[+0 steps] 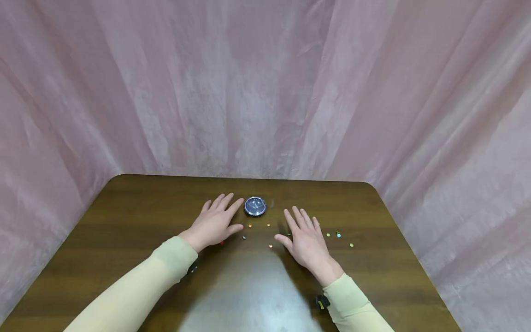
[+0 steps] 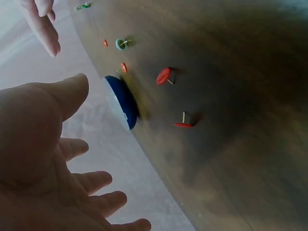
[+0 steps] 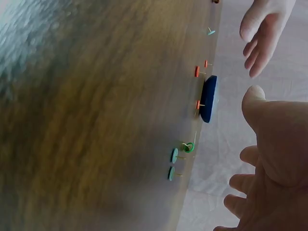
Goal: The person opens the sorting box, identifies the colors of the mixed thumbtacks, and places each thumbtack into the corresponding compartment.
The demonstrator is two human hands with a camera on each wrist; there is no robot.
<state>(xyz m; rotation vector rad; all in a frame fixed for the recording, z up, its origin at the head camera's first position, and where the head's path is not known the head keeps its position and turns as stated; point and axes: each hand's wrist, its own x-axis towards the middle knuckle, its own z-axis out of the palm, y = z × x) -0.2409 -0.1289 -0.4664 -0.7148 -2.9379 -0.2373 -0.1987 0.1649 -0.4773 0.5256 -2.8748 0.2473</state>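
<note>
My left hand point(image 1: 213, 223) hovers over the table with its fingers spread, holding nothing. Its fingertips come close to a round, dark-blue, dish-like object point(image 1: 255, 206) with a shiny rim. To the right of that, my right hand point(image 1: 307, 242) is also spread, palm down and free of any object. Thumbtacks lie scattered around and beneath both hands. Red thumbtacks point(image 2: 163, 76) are below the left hand, one with its pin pointing up. Orange thumbtacks point(image 1: 271, 246) lie between the hands, and green thumbtacks point(image 3: 174, 155) near the right one.
The brown wooden table point(image 1: 108, 216) has rounded far corners. Pink curtains point(image 1: 249, 92) hang behind it and along its sides. More green thumbtacks point(image 1: 351, 245) and a pale-blue thumbtack point(image 1: 338, 235) lie to the right of the right hand.
</note>
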